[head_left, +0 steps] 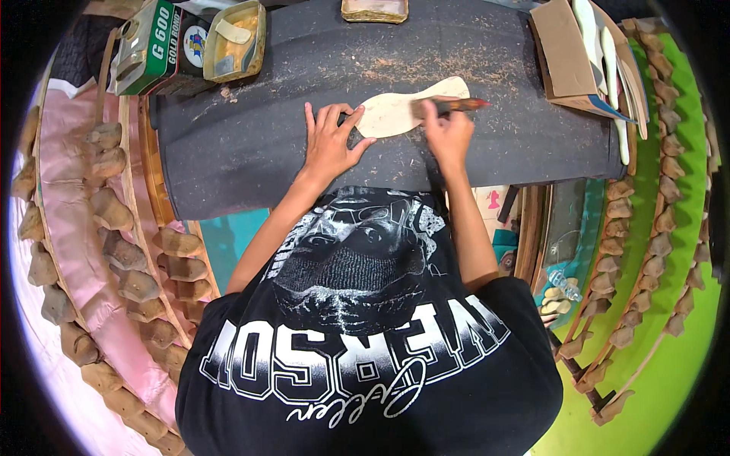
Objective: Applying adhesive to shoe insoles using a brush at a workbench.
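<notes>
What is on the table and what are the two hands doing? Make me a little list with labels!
table: dark work mat dusted with shavings
left hand: flat on the mat, fingers pressing the narrow end of the sole-shaped insole piece
right hand: holds a brush on the piece
top left: glue can, glue tray
top right: cardboard box
sides: racks of shoe lasts
</notes>
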The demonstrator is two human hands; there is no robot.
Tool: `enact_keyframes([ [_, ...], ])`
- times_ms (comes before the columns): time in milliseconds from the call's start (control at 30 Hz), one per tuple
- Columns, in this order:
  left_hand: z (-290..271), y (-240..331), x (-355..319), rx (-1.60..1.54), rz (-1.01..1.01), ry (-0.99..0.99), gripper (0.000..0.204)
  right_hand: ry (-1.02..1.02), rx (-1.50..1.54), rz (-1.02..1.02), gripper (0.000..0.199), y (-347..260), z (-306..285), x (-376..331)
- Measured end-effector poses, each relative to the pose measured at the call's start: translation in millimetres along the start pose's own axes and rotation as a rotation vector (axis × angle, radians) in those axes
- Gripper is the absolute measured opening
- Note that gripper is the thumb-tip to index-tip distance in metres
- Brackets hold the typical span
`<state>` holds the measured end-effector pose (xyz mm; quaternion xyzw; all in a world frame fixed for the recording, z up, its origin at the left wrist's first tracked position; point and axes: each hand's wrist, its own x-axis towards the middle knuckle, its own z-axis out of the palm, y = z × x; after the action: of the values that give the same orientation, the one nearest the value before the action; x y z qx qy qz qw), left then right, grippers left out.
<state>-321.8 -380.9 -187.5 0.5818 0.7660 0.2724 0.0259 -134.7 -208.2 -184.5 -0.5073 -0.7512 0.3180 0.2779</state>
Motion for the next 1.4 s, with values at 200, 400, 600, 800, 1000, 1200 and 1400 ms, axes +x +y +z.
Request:
enact_keyframes([
  [200, -11.0, 10.7, 12.5, -0.025, -0.002, -0.042, 0.068, -0.112, 0.307, -0.352, 0.026, -11.3, 4.2, -28.3],
  [400, -26.3, 23.6, 32.6, -0.005, -0.083, -0.252, 0.072, 0.049, 0.037, 0.095, 0.046, 7.4, -13.4, -6.5],
  [600, -30.6, 33.4, 50.5, 0.032, -0.099, -0.347, 0.074, 0.037, 0.231, -0.134, 0.031, 7.0, -21.5, -0.3],
  [800, -24.2, 35.2, 48.5, -0.064, -0.028, -0.272, 0.065, -0.02, 0.212, -0.236, 0.035, -10.3, -8.4, -20.1],
  [1000, -25.5, 31.4, 46.4, -0.069, -0.063, -0.257, 0.079, 0.215, 0.283, 0.03, 0.033, 23.0, -35.0, 35.1],
  [1200, -31.4, 28.4, 48.4, -0.167, -0.08, -0.259, 0.077, -0.093, 0.0, -0.202, 0.03, 16.2, -35.4, 23.9],
  [1400, -38.1, 15.5, 40.0, -0.225, -0.06, -0.285, 0.072, 0.003, -0.013, 0.065, 0.03, 44.9, -37.6, 54.3],
])
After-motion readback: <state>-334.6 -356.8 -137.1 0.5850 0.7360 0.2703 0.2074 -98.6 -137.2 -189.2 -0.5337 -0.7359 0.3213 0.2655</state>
